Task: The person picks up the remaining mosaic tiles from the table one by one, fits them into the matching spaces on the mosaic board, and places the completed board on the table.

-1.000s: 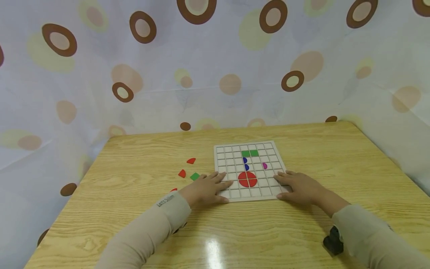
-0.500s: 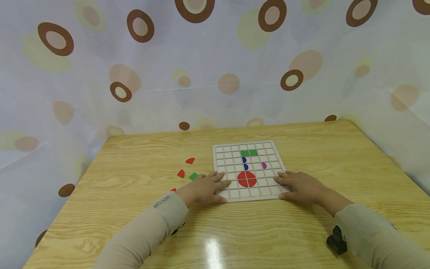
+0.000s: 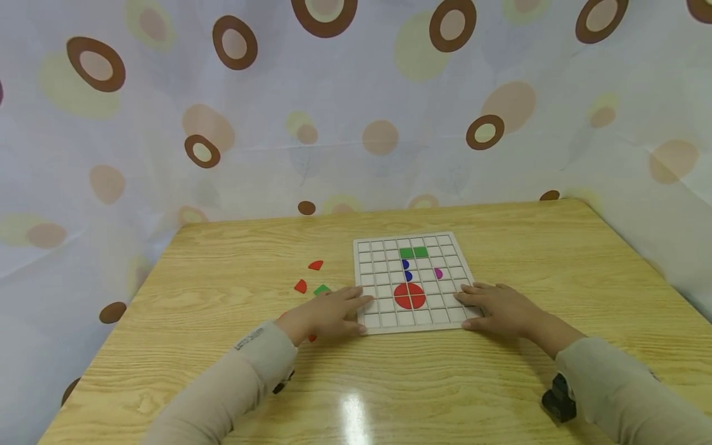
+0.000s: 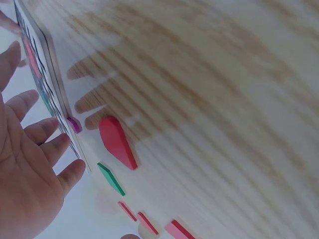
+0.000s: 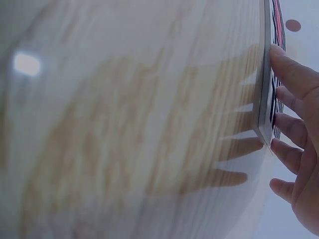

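Note:
A white grid board (image 3: 389, 319) lies flat on the table. On it are two green squares (image 3: 421, 252), two blue half-discs (image 3: 408, 276), a magenta half-disc (image 3: 438, 274) and a red circle (image 3: 403, 290) built from quarter pieces. At the board's left edge, my left hand (image 3: 328, 312) hovers with loosely spread fingers and holds nothing. My right hand (image 3: 503, 309) rests on the right edge; in the right wrist view its thumb (image 5: 291, 72) touches the front edge. Under the left palm, the left wrist view shows a red piece (image 4: 117, 142) and a purple piece (image 4: 75, 124) near the board.
Left of the board lie loose red quarter pieces (image 3: 316, 265) and a green piece (image 3: 321, 289), partly covered by the left hand. The wooden table (image 3: 233, 259) meets a patterned cloth (image 3: 334, 93) at its back. A black wrist device (image 3: 559, 398) hangs below the right sleeve.
My left hand has drawn back leftward off the board's surface to its edge, and a red piece now peeks out below it. The right hand and the board have hardly moved.

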